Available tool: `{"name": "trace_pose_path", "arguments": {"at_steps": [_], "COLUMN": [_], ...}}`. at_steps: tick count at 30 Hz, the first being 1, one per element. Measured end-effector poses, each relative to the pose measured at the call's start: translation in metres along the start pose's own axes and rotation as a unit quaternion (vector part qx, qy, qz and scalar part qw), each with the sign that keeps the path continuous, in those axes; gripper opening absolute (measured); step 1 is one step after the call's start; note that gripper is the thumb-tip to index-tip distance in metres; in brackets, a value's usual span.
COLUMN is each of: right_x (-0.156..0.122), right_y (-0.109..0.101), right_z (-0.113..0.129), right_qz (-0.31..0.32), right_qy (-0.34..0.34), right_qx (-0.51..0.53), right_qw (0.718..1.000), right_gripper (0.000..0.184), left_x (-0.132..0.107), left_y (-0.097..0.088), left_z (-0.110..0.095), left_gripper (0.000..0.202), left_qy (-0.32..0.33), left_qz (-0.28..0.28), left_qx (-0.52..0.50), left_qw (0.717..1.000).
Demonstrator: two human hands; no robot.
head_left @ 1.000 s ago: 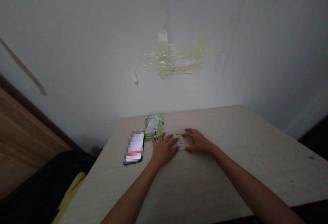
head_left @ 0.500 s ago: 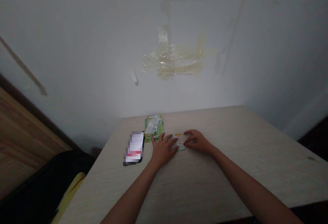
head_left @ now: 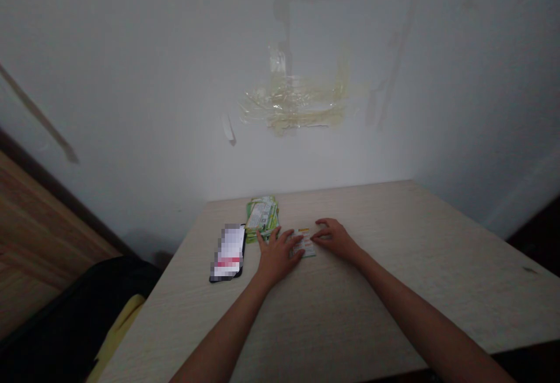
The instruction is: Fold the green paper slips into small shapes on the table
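Note:
My left hand (head_left: pixel 277 257) lies with fingers spread, its thumb and fingertips resting on the left part of a small printed card (head_left: pixel 305 247). The card lies flat on the table and shows a yellow strip at its top. At the card's right edge, the thumb and a finger of my right hand (head_left: pixel 338 242) come together in a pinch, while another finger stays stretched out above. Just beyond my left fingertips is a loose stack of green and white printed cards (head_left: pixel 262 215).
A phone (head_left: pixel 230 251) with a lit, blurred screen lies left of the stack on the pale wooden table (head_left: pixel 437 254). Behind rises a wall (head_left: pixel 175 79) with clear tape (head_left: pixel 297 103) stuck on it. Yellow cloth (head_left: pixel 120 336) and a dark item are at the lower left.
My right thumb and finger have drawn together at the card's right edge, and the stretched finger has lifted slightly. My left hand keeps its place.

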State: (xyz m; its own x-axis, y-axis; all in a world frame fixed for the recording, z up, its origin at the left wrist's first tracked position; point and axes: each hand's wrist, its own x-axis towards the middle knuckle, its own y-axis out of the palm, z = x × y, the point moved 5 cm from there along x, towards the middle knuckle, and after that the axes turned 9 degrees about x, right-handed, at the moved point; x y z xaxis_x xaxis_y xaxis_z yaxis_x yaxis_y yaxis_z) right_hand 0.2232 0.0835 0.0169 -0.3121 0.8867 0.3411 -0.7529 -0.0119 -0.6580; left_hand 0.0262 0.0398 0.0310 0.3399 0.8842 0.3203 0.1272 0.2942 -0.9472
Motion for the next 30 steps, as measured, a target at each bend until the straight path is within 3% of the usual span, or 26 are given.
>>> {"name": "trace_pose_path", "arguments": {"at_steps": [15, 30], "right_x": [0.009, 0.005], "right_y": [0.008, 0.011], "right_z": [0.004, 0.006], "right_qz": [-0.019, -0.018], "right_qy": [0.024, 0.017], "right_qx": [-0.104, -0.124], "right_qw": [0.994, 0.992], "right_gripper": [0.024, 0.029], "left_x": [-0.001, -0.001], "left_y": [0.001, -0.002], "left_z": [0.000, -0.002], "left_gripper": [0.038, 0.037], "left_qy": [0.002, 0.002], "left_qz": [0.000, 0.001], "left_qx": [0.001, 0.000], "left_qw": [1.000, 1.000]}}
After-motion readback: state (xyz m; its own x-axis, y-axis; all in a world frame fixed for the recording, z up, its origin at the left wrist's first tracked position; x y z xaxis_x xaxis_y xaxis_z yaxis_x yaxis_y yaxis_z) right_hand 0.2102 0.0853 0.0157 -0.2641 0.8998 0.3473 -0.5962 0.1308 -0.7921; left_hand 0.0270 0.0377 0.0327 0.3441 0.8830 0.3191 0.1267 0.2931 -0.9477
